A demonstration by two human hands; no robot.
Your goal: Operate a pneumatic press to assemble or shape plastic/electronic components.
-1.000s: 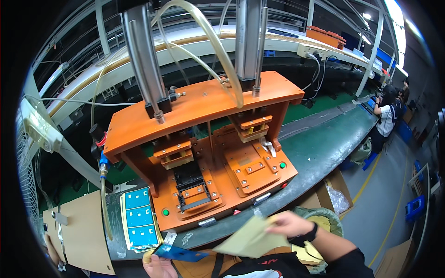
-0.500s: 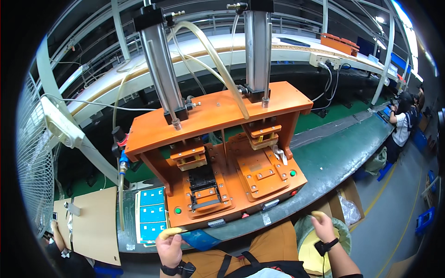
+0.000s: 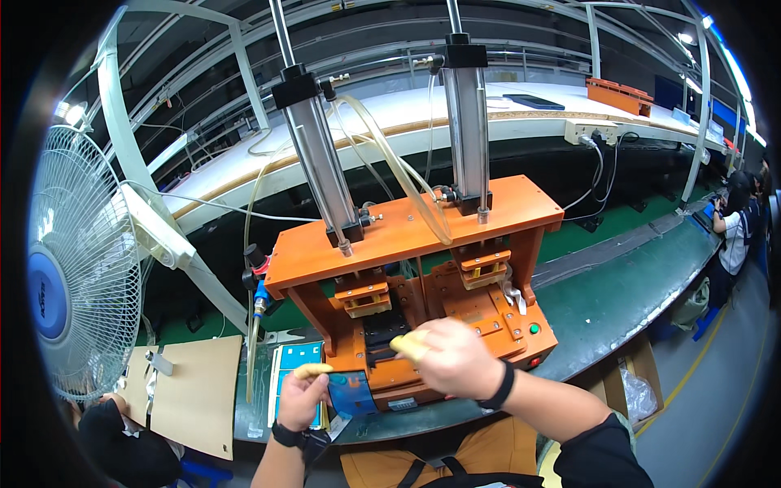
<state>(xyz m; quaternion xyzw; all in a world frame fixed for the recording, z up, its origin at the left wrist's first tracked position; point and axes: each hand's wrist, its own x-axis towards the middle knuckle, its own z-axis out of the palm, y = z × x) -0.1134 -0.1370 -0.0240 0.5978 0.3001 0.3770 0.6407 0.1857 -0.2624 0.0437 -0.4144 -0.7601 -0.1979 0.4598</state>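
My left hand [image 3: 299, 400], a yellow finger cot on one finger, pinches a blue, glossy thin sheet [image 3: 351, 392] by its edge in front of the orange press. My right hand [image 3: 455, 358] is closed, fingers together with yellow cots on the tips, and reaches over the press's front. Anything between those fingertips is hidden. Just beyond them a black frame-like part [image 3: 382, 329] lies in the left fixture of the orange two-cylinder press [image 3: 411, 232]. My right hand and forearm partly cover the right fixture [image 3: 482, 321].
Blue-and-white printed sheets [image 3: 299, 355] lie left of the press. A fan [image 3: 85, 268] and a cardboard sheet [image 3: 199, 398] stand further left. Clear hoses [image 3: 390, 154] hang between the cylinders. A co-worker [image 3: 736, 224] sits at the far right; another person [image 3: 122, 443] is at lower left.
My right hand has moved left and forward from beside the bin to over the press. My left hand, with the blue sheet, is slightly higher. The view has shifted.
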